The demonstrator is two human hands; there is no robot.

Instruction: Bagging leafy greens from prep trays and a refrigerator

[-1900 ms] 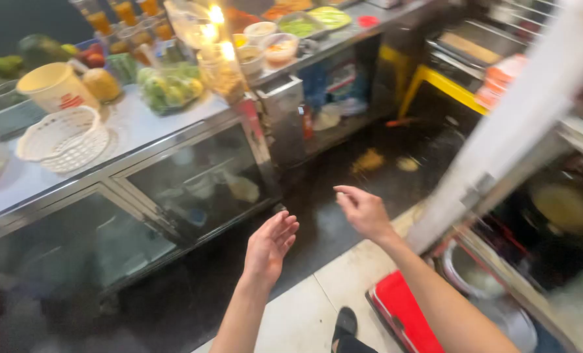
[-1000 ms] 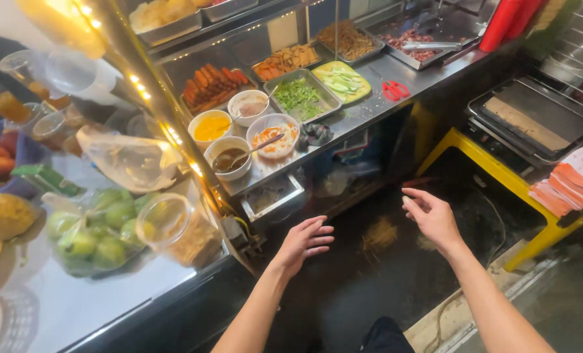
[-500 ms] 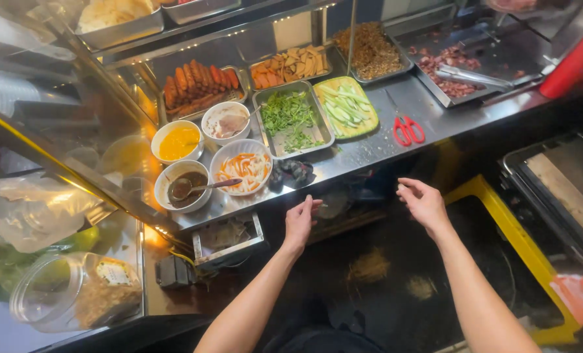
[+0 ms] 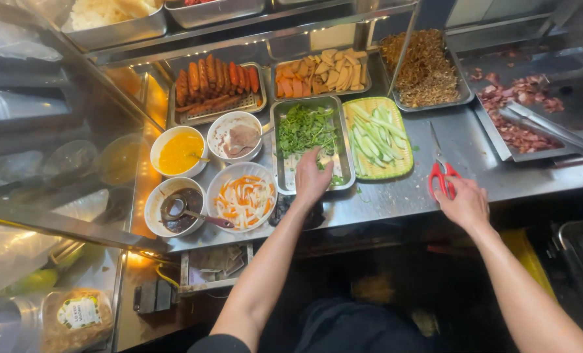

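Herb tray [image 4: 285, 140] under left hand [image 4: 312, 178]; scissors [image 4: 440, 171] near right hand [image 4: 464, 206].

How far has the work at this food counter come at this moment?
Done: the fillings stand ready in trays and bowls on the steel counter. In hand: the left hand reaches into the herb tray, and the right hand takes the red scissors. Left: no herbs look lifted or cut yet, and no bread or plate shows.

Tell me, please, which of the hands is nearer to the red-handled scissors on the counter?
The right. The right hand has its fingers at the handles of the red-handled scissors. The left hand is well off to their left, reaching into the metal tray of green herbs.
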